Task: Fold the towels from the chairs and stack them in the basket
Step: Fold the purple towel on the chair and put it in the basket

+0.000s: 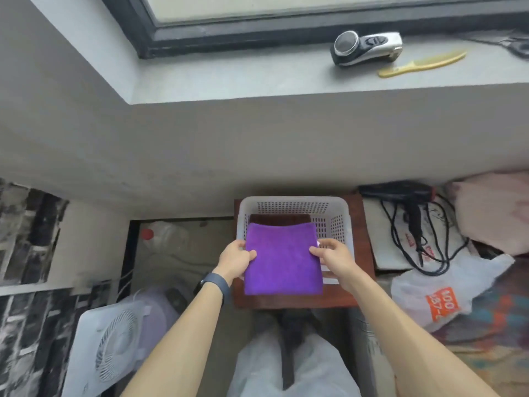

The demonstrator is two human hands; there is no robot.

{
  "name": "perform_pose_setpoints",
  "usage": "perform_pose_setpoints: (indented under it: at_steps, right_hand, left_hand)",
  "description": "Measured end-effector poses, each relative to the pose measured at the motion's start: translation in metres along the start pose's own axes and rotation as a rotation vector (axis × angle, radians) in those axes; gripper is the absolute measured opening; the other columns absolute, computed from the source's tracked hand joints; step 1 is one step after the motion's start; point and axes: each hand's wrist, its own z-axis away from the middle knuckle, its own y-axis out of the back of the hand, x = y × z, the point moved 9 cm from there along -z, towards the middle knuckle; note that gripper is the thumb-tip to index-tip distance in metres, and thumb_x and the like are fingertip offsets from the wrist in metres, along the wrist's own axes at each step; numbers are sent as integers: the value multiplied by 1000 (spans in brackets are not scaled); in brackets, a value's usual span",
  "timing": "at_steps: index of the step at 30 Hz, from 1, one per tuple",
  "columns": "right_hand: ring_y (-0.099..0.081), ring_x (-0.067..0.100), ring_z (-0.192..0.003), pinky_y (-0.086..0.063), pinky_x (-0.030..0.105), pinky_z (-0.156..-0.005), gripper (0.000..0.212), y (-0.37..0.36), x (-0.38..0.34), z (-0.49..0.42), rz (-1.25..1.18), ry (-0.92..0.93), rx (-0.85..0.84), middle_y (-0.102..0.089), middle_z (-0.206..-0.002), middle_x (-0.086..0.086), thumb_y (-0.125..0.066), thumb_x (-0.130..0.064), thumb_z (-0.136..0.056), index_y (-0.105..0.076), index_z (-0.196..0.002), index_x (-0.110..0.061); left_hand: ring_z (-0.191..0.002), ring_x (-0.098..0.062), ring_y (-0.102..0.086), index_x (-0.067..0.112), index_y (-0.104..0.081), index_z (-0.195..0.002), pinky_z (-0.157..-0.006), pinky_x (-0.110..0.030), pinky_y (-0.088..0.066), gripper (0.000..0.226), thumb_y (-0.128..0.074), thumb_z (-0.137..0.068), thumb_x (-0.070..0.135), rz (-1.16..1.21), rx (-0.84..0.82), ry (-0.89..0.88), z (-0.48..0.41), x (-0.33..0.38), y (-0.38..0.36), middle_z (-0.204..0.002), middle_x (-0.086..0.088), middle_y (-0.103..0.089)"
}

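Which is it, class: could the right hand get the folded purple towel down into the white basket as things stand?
Probably yes. The right hand and left hand hold the purple towel over the white basket, whose top is open.

Two hands (237, 260), two towels (283, 262), one basket (294, 203), one comb (420, 65), one fan (111, 342).
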Motion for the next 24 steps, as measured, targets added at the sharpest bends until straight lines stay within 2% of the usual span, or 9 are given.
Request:
perform_pose_setpoints:
  at_steps: [2, 4, 6, 9, 13, 16, 18, 21, 24]
  right_hand:
    - [-70, 19, -92, -57, 34, -66, 12, -2, -7, -14, -38, 13, 13, -69, -108, 2, -65, -18, -97, -61, -108, -22]
    - [-72, 20, -92, -61, 37, -69, 17, -5, -11, -29, -52, 32, 31, -71, -106, 3, -64, -17, -97, -61, -114, -22]
    - [-72, 21, -94, -62, 40, -74, 21, -7, -9, -43, -57, 29, 50, -71, -107, 3, -63, -17, -98, -60, -119, -22]
    - [-71, 20, -96, -62, 38, -72, 24, -8, -1, -56, -69, 16, 86, -70, -111, 2, -62, -18, -99, -60, -123, -23]
    - [-69, 21, -98, -61, 36, -73, 25, -7, 10, -65, -104, -21, 153, -67, -112, 0, -62, -19, -99, -60, -123, -25]
    - [-67, 23, -104, -60, 45, -88, 28, -8, 18, -69, -74, -52, 192, -66, -119, 2, -63, -24, -97, -60, -125, -23]
    - [-67, 23, -105, -58, 48, -92, 31, -9, 21, -71, -24, -60, 202, -66, -122, 1, -63, -28, -95, -61, -126, -24]
    - [-65, 20, -101, -58, 43, -90, 30, -8, 16, -70, 7, -52, 237, -65, -117, -2, -63, -29, -95, -61, -123, -22]
    - [-61, 19, -104, -55, 37, -88, 34, -8, 11, -66, 55, -22, 274, -62, -120, -1, -62, -31, -98, -56, -130, -22]
  left_hand:
    - [-99, -26, -67, 13, -55, -123, -94, -39, -53, 39, -65, -87, 24, -78, 57, -56, 7, 25, 7, -108, -3, -68]
    - [-104, -23, -61, 13, -55, -127, -94, -31, -48, 34, -59, -94, 22, -157, 97, -116, 5, 42, 11, -109, 0, -63]
    - [-111, -26, -60, 12, -52, -132, -95, -32, -46, 38, -57, -96, 23, -245, 117, -159, -6, 49, 9, -118, -5, -64]
    - [-116, -34, -60, 13, -48, -139, -96, -37, -48, 44, -56, -98, 26, -371, 136, -176, -16, 52, 2, -127, -12, -64]
    - [-108, -38, -63, 15, -48, -135, -92, -44, -53, 39, -53, -99, 29, -522, 162, -191, -24, 54, -6, -122, -14, -65]
    - [-105, -38, -63, 13, -50, -128, -89, -45, -54, 34, -52, -99, 30, -609, 163, -184, -27, 55, -9, -119, -15, -65]
    - [-104, -38, -63, 12, -52, -125, -86, -44, -55, 32, -51, -99, 31, -660, 169, -178, -29, 55, -10, -118, -15, -65]
    - [-103, -37, -63, 12, -55, -121, -86, -45, -56, 31, -51, -99, 34, -725, 166, -176, -32, 56, -9, -116, -15, -65]
    - [-105, -36, -63, 15, -46, -131, -81, -40, -54, 42, -52, -97, 40, -824, 231, -176, -24, 63, -7, -120, -12, -64]
